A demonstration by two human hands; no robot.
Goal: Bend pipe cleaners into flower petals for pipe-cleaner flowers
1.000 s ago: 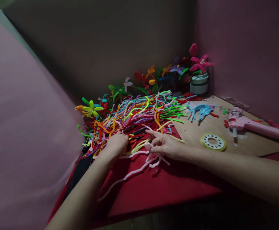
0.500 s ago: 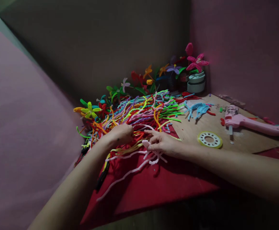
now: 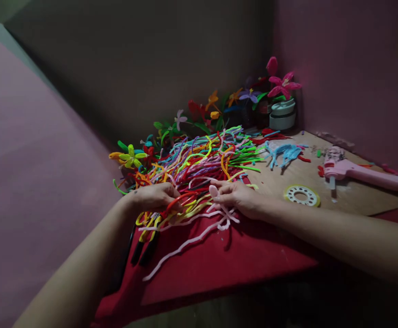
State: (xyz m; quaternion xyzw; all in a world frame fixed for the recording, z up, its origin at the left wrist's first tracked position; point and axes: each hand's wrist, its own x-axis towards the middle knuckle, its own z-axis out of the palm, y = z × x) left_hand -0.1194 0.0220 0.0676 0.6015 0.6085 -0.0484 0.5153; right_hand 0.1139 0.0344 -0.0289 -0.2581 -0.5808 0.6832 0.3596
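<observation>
Newly grips a curved red-orange strip (image 3: 184, 195) of unclear material in left hand (image 3: 155, 198) while pinching a pale-pink fuzzy oval petal (image 3: 214, 191) in right hand (image 3: 241, 198), occupying both in front of the multicoloured fuzzy-stem pile (image 3: 199, 159).

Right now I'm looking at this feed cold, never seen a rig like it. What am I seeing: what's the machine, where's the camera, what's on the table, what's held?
There's no machine: these are a person's two bare hands. Every picture comes from one camera worn on the head, looking forward and down.

The left hand holds red strands; the right hand pinches a pale pink piece.

On the red tabletop lies a heap of colorful fuzzy strands, with black-ended tool handles near the left hand. To the right, a brown board carries a pink glue gun and a yellow-rimmed white ring. Fuzzy flowers stand behind the heap.
</observation>
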